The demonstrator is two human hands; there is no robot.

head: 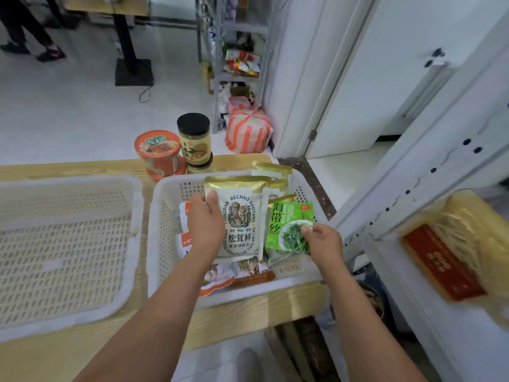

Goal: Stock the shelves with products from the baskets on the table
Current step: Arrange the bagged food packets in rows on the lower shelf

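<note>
A white plastic basket (pixel 162 205) on the wooden table (pixel 248 321) holds several food pouches. My left hand (pixel 205 224) grips a white and gold mushroom seasoning pouch (pixel 242 221) by its left edge, upright over the basket. My right hand (pixel 325 244) pinches the lower right corner of a green seaweed packet (pixel 286 224), just right of the pouch. More gold-topped pouches (pixel 272 172) stand behind, and orange and white packets (pixel 220 279) lie at the basket's bottom. A white shelf unit (pixel 429 172) rises at the right.
An empty white basket (pixel 63 255) sits to the left. Behind the baskets stand an orange noodle cup (pixel 158 153) and stacked black-lidded jars (pixel 194 139). A yellow noodle packet (pixel 462 252) lies on the shelf. A striped bag (pixel 248 132) is on the floor by a far rack (pixel 239 56).
</note>
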